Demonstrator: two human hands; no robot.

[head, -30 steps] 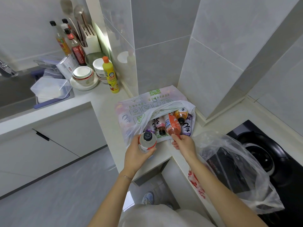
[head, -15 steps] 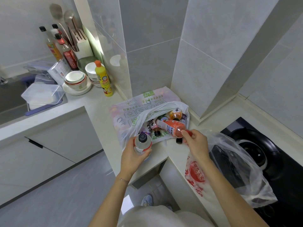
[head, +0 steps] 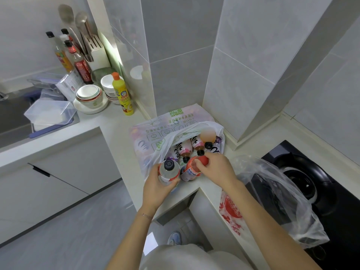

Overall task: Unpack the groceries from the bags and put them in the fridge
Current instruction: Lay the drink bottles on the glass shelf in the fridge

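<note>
Her left hand (head: 155, 189) gripped a clear black-capped bottle (head: 168, 171). Her right hand (head: 218, 168) pinched an orange red-capped bottle (head: 191, 169) by its top, at the mouth of the printed white plastic bag (head: 153, 139).

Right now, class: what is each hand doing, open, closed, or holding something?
Left hand: closed round the clear bottle.
Right hand: closed round the red-capped orange bottle.

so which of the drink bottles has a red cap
The orange-pink plastic drink bottle gripped by the right hand; the other drink bottles have black caps.
</note>
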